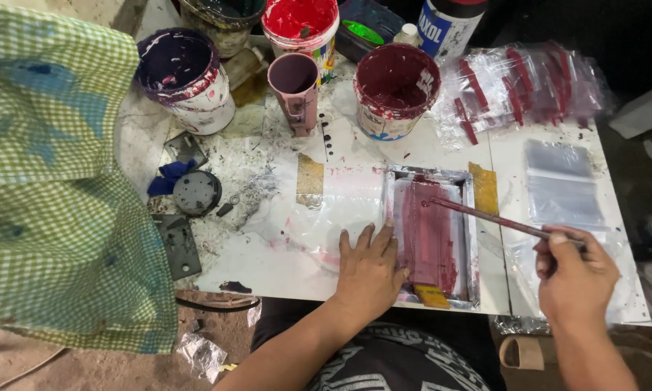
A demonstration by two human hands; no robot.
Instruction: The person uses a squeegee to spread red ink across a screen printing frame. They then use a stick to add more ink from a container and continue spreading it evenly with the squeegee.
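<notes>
A small metal-framed screen (468,190) smeared with dark red ink lies on the white table (268,264). My left hand (369,271) presses flat on the table at the frame's left edge, fingers spread. My right hand (573,276) grips a thin ink-stained stick (485,216), whose tip reaches onto the inked screen. A yellow-handled scraper (432,295) rests at the screen's near edge.
Several ink pots stand at the back: a purple one (185,76), a red one (301,25), a maroon one (395,87) and a pink cup (295,83). Clear plastic bags (561,185) lie at right. A green checked cloth (51,181) hangs at left.
</notes>
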